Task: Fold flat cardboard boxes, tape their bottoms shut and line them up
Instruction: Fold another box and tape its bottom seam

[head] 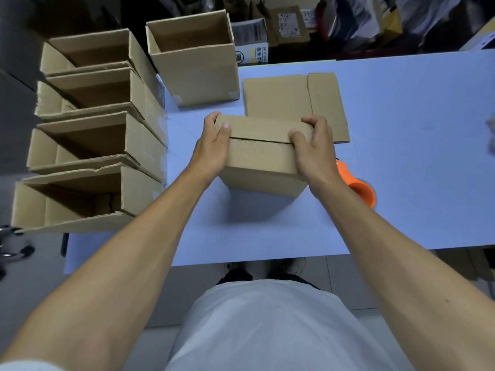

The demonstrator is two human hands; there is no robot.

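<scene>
A small brown cardboard box (261, 156) stands on the pale blue table (401, 156) with its two bottom flaps folded shut on top, the seam running left to right. My left hand (214, 145) grips its left end, thumb on the top flap. My right hand (313, 148) grips the right end, fingers curled over the far edge. A flat unfolded box (294, 97) lies just behind. An orange tape dispenser (359, 188) sits right of the box, partly hidden by my right wrist.
Several folded open boxes (93, 135) stand in a row along the table's left edge, one more (195, 57) at the back left. Cartons and clutter (289, 25) lie beyond the far edge. The table's near edge runs above my feet.
</scene>
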